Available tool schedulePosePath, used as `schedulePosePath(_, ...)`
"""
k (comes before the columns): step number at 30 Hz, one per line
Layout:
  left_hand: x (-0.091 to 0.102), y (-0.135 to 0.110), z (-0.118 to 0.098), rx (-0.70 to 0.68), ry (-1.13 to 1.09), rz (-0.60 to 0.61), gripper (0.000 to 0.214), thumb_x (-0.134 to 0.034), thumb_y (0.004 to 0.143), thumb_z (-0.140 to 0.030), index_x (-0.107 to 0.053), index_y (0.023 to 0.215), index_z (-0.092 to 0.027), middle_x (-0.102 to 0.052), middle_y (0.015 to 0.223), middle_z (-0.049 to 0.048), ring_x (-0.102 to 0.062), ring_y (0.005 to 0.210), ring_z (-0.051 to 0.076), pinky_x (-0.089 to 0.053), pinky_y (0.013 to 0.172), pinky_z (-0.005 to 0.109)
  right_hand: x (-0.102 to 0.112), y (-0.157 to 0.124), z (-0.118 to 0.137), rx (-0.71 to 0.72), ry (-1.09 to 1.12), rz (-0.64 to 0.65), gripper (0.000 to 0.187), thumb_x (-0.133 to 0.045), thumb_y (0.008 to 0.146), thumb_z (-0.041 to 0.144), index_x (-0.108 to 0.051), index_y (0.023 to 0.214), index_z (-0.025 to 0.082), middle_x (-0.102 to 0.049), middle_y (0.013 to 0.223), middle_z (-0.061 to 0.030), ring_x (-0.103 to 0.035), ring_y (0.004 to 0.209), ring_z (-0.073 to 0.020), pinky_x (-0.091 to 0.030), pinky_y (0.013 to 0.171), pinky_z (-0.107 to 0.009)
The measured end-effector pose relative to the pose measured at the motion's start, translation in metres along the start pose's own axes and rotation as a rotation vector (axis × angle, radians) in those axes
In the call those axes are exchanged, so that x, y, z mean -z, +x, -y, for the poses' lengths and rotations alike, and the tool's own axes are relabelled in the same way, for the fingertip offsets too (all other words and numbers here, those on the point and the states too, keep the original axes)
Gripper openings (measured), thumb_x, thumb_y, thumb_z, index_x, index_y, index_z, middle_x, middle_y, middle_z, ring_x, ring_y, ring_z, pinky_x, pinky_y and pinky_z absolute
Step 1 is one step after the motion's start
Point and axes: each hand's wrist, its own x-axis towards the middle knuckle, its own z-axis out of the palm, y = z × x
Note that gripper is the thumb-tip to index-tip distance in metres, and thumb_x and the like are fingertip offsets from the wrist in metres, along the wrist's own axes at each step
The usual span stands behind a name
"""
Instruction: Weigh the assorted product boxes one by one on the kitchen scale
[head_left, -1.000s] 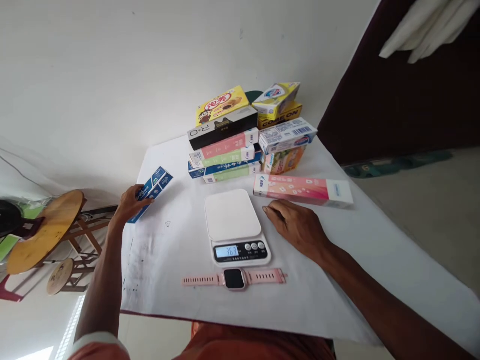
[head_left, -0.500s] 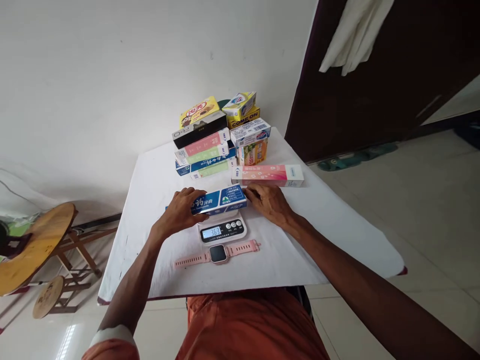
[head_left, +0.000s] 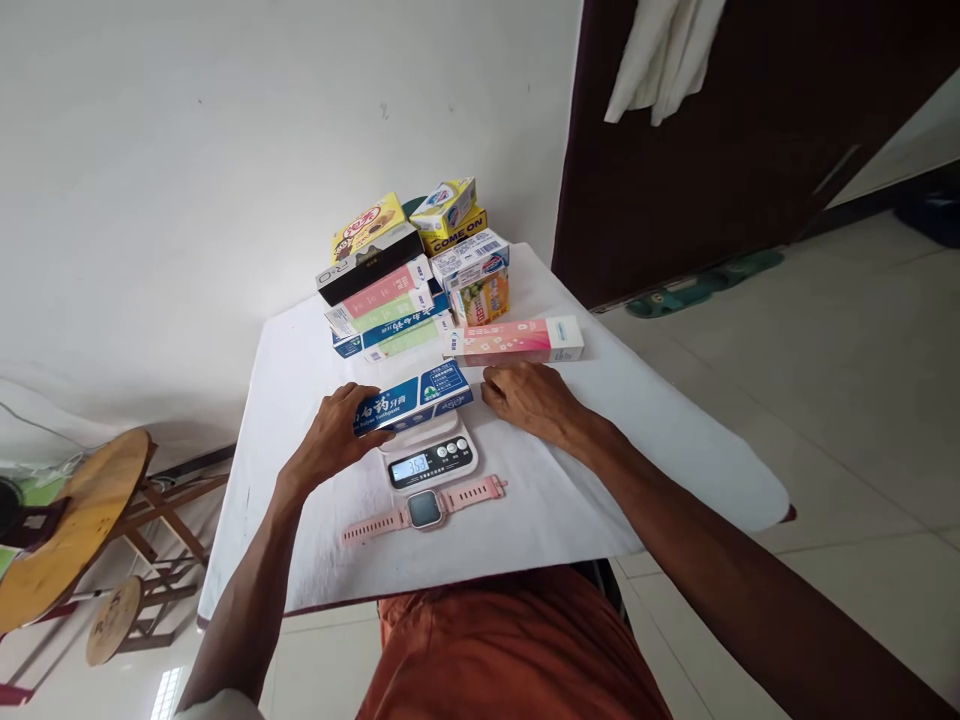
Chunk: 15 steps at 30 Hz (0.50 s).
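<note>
A blue toothpaste box [head_left: 409, 400] lies across the pan of a small white kitchen scale [head_left: 435, 462], whose lit display shows digits that are hard to read. My left hand [head_left: 337, 425] grips the box's left end, thumb on the near side and fingers over the top. To the right of the box, with a small gap, my right hand [head_left: 536, 400] rests with its fingers curled in and nothing visible in them. Just beyond that hand lies a pink-and-white toothpaste box [head_left: 510, 342]. A pink-strapped smartwatch [head_left: 426, 510] is laid flat in front of the scale.
At the back of the white-covered table [head_left: 600, 480] are stacked boxes: a yellow snack box [head_left: 367, 225], a black box [head_left: 371, 262], pink and green toothpaste boxes, and soap boxes [head_left: 471, 255]. A wooden stool [head_left: 116, 620] stands on the floor at left; green slippers [head_left: 675, 295] lie by the door.
My right hand has come away from the right end of the blue toothpaste box. My left hand still holds the other end. The whole view has shifted slightly.
</note>
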Motion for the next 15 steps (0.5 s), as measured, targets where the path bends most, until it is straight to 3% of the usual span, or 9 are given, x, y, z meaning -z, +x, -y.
schedulePosePath(4,0.006,0.004,-0.008,-0.029,-0.050,-0.078,0.045,-0.080,0.091,-0.040,-0.062,0.127,-0.021,-0.069,0.117,0.0079,-0.068,0.100,0.024,-0.056,0.087,0.039,0.008,-0.002,0.003,-0.024,-0.006,0.070,0.036,-0.041,0.106,0.024,-0.075,0.108,0.014,-0.079,0.110,-0.0142,-0.073,0.098,-0.0260,-0.036,0.067,-0.032)
schedulePosePath(7,0.019,0.024,-0.023,-0.101,-0.058,-0.154,0.047,-0.080,0.091,-0.042,-0.062,0.129,-0.021,-0.069,0.118,0.0078,-0.067,0.099,0.023,-0.056,0.084,0.037,0.006,-0.001,0.004,-0.030,-0.014,0.075,0.037,-0.040,0.107,0.024,-0.074,0.112,0.013,-0.079,0.115,-0.0151,-0.074,0.101,-0.0270,-0.040,0.069,-0.032)
schedulePosePath(11,0.019,0.076,-0.053,-0.251,-0.003,-0.174,0.051,-0.080,0.090,-0.041,-0.061,0.133,-0.021,-0.068,0.122,0.0102,-0.066,0.110,0.027,-0.055,0.095,0.042,-0.005,0.000,0.007,-0.014,-0.043,0.045,0.039,-0.036,0.109,0.024,-0.073,0.116,0.013,-0.077,0.121,-0.0162,-0.075,0.105,-0.0281,-0.046,0.074,-0.032)
schedulePosePath(15,-0.007,0.132,-0.077,-0.269,0.076,-0.086,0.047,-0.075,0.094,-0.037,-0.061,0.135,-0.019,-0.067,0.126,0.0135,-0.064,0.118,0.031,-0.052,0.101,0.046,-0.011,-0.001,0.009,0.028,-0.068,0.026,0.040,-0.036,0.108,0.024,-0.073,0.120,0.013,-0.078,0.120,-0.0167,-0.076,0.107,-0.0301,-0.050,0.078,-0.034)
